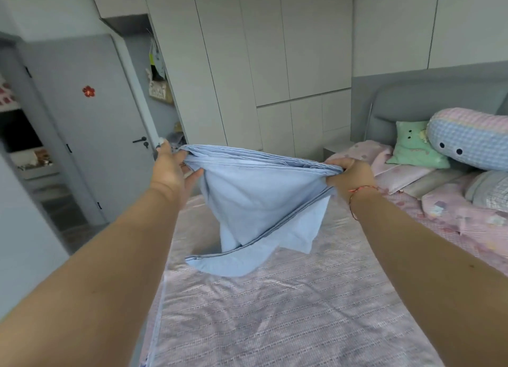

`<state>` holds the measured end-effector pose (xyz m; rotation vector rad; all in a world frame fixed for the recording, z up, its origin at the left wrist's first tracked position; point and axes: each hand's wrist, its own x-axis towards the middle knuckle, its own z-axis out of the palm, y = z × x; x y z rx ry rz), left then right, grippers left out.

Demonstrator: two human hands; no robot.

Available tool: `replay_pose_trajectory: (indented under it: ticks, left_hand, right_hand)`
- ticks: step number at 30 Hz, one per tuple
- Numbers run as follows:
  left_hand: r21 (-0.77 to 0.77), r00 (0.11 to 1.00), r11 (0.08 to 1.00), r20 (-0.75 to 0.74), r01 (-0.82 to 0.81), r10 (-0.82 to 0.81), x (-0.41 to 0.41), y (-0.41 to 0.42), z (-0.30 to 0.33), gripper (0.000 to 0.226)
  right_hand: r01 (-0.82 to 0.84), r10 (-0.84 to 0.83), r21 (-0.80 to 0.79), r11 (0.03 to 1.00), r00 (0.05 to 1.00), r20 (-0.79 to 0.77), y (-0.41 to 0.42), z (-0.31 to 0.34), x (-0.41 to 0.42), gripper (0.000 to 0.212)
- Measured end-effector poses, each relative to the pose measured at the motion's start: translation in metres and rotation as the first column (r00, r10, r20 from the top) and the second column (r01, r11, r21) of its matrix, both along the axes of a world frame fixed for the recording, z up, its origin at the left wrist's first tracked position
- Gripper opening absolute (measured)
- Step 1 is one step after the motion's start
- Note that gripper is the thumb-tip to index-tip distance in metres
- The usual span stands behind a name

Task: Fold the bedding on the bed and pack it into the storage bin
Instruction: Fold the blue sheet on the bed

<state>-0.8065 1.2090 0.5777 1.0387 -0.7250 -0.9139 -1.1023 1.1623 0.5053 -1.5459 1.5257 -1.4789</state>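
A light blue sheet (255, 201), folded into several layers, hangs in the air above the bed (275, 311). My left hand (170, 171) grips its upper left corner and my right hand (349, 174) grips its upper right corner, stretching the top edge between them. The lower part droops loosely and its bottom tip reaches down towards the pinkish textured mattress cover. No storage bin is in view.
Pink bedding (467, 223) and several pillows, among them a green one (412, 144) and a blue plush one (472, 141), lie against the grey headboard (426, 97) at the right. A grey door (90, 125) stands open at the left. White wardrobes (261, 50) line the far wall.
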Motion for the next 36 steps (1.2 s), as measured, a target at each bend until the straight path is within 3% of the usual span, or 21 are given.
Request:
replay_pose_trajectory:
  ticks: [4, 11, 15, 19, 23, 24, 25, 27, 29, 31, 32, 33, 36]
  left_hand:
    - [-0.057, 1.000, 0.998, 0.017, -0.021, 0.022, 0.004, 0.016, 0.045, 0.060]
    - [-0.215, 0.979, 0.970, 0.143, -0.112, 0.144, 0.009, 0.053, 0.147, 0.056]
    - [-0.275, 0.893, 0.938, 0.335, -0.211, 0.300, 0.014, 0.072, 0.203, 0.046]
    - [-0.214, 0.775, 0.945, 0.542, -0.246, 0.325, 0.036, 0.082, 0.220, 0.027]
    - [-0.050, 0.765, 0.992, 0.633, -0.116, 0.121, 0.049, 0.096, 0.210, 0.037]
    - [-0.001, 0.715, 0.993, 0.694, -0.114, 0.083, 0.055, 0.098, 0.205, 0.030]
    - [0.037, 0.624, 0.992, 0.780, -0.117, 0.044, 0.060, 0.104, 0.203, 0.007]
    - [0.136, 0.296, 0.979, 0.951, -0.150, -0.087, 0.078, 0.111, 0.202, 0.038]
    - [0.192, 0.007, 0.962, 0.981, -0.192, -0.194, 0.082, 0.121, 0.202, 0.039]
    - [0.179, -0.116, 0.963, 0.972, -0.200, -0.204, 0.080, 0.123, 0.202, 0.034]
    - [0.203, -0.100, 0.964, 0.970, -0.174, -0.223, 0.079, 0.125, 0.202, 0.035]
    - [0.259, -0.022, 0.961, 0.965, -0.101, -0.262, 0.079, 0.126, 0.201, 0.039]
    - [0.442, 0.289, 0.890, 0.842, 0.115, -0.456, 0.085, 0.130, 0.196, 0.058]
  right_hand:
    - [-0.005, 0.008, -0.091, 0.996, 0.999, 0.035, -0.006, 0.054, 0.010, 0.034]
    - [-0.024, 0.053, -0.361, 0.932, 0.996, 0.070, -0.003, 0.169, 0.024, 0.030]
    - [-0.026, 0.037, -0.440, 0.898, 0.999, 0.016, -0.001, 0.227, 0.028, 0.028]
    - [-0.098, 0.052, -0.386, 0.917, 0.991, -0.126, 0.001, 0.240, 0.034, 0.022]
    - [-0.124, 0.076, -0.309, 0.943, 0.984, -0.164, 0.002, 0.224, 0.042, 0.019]
    - [-0.129, 0.078, -0.300, 0.945, 0.981, -0.175, 0.001, 0.220, 0.043, 0.022]
    - [-0.131, 0.077, -0.290, 0.948, 0.979, -0.188, 0.000, 0.217, 0.043, 0.025]
    - [-0.131, 0.077, -0.272, 0.953, 0.976, -0.203, -0.001, 0.212, 0.043, 0.025]
    - [-0.131, 0.073, -0.266, 0.955, 0.973, -0.217, 0.000, 0.209, 0.043, 0.025]
    - [-0.138, 0.073, -0.263, 0.955, 0.968, -0.241, 0.000, 0.207, 0.043, 0.025]
    - [-0.138, 0.074, -0.256, 0.957, 0.967, -0.246, 0.000, 0.205, 0.043, 0.025]
    - [-0.136, 0.074, -0.249, 0.959, 0.967, -0.244, 0.000, 0.204, 0.042, 0.025]
    - [-0.136, 0.077, -0.240, 0.961, 0.968, -0.240, 0.000, 0.197, 0.039, 0.019]
